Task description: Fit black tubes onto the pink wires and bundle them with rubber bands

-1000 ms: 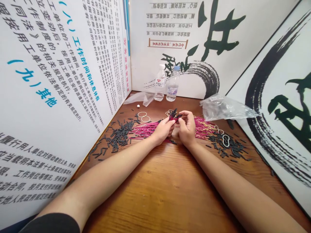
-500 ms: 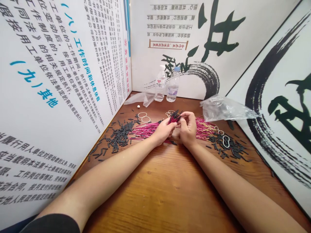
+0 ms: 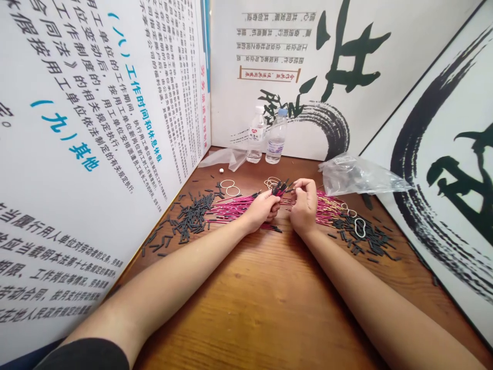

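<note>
While the left hand (image 3: 263, 208) is closing its fingers firmly round a bundle of thin rods (image 3: 280, 190), the right hand (image 3: 305, 209) is working just beside it, thumb and fingertips bent toward the bundle's upper ends. Those ends are fanning out above the left fist, most of them showing dark tips. Whether the right fingers are pinching a single rod or only hovering next to one, I cannot tell; the contact is too small to make out.

The step in hand appears to be one of handling the tips singly, the left hand serving as clamp and the right as picker. The next move seems to be calling for a steady left grip, loose enough at the top to keep the tips spread, and a fine pinch from the right on one end alone.

Left of the grip, pink rods (image 3: 231, 208) are lying flat on the table (image 3: 246, 293), and farther left a heap of short black pieces (image 3: 196, 216) is spreading out. Right of the grip, pink-and-gold rods (image 3: 327, 205) are lying beside a second black heap (image 3: 365, 239). Beyond the grip, two bottles (image 3: 276, 144) are standing upright, well apart from both hands.
</note>
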Tool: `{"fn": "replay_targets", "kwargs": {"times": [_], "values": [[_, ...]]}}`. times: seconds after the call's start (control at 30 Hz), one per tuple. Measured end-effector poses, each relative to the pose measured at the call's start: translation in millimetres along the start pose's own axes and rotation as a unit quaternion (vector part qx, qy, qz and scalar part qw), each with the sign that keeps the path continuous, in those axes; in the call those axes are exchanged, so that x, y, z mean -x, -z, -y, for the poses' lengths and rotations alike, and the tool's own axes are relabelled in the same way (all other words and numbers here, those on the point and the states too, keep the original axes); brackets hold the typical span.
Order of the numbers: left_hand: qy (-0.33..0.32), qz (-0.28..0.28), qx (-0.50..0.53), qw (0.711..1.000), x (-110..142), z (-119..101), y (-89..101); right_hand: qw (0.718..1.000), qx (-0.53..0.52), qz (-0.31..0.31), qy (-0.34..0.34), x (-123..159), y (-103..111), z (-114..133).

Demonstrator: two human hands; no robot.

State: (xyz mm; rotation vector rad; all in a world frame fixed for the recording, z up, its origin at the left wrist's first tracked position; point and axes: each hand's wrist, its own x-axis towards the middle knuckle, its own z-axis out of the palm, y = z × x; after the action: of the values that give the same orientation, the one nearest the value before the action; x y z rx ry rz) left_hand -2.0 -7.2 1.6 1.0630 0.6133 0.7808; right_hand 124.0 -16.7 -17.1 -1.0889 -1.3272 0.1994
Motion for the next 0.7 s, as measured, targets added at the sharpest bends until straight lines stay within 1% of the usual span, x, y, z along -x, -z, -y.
{"fn": "replay_targets", "kwargs": {"times": [0.13, 0.27, 0.33, 0.37, 0.43, 0.57, 0.63, 0.7], "values": [[0.020, -0.005, 0.002, 1.000, 0, -1, -0.2, 0.993, -0.075, -0.064, -0.067, -9, 3, 7], [0.024, -0.022, 0.018, 0.999, 0, -1, -0.5, 0.971, -0.152, -0.124, -0.137, -19, 8, 10], [0.019, -0.031, 0.026, 0.999, 0, -2, -0.3, 0.963, -0.176, -0.137, -0.153, -21, 10, 10], [0.015, -0.035, 0.030, 0.999, 0, -2, -0.1, 0.962, -0.180, -0.134, -0.154, -21, 11, 10], [0.009, -0.042, 0.041, 0.998, 0, -3, 0.3, 0.971, -0.163, -0.107, -0.141, -19, 11, 10], [0.000, -0.037, 0.055, 0.998, -1, -2, 1.2, 0.989, -0.112, -0.018, -0.100, -9, 7, 14], [-0.007, -0.033, 0.061, 0.998, -1, -1, 1.1, 0.989, -0.108, 0.011, -0.098, -5, 3, 16], [-0.018, -0.035, 0.064, 0.997, -1, 0, 0.6, 0.988, -0.111, 0.024, -0.102, -2, 1, 17]]}}
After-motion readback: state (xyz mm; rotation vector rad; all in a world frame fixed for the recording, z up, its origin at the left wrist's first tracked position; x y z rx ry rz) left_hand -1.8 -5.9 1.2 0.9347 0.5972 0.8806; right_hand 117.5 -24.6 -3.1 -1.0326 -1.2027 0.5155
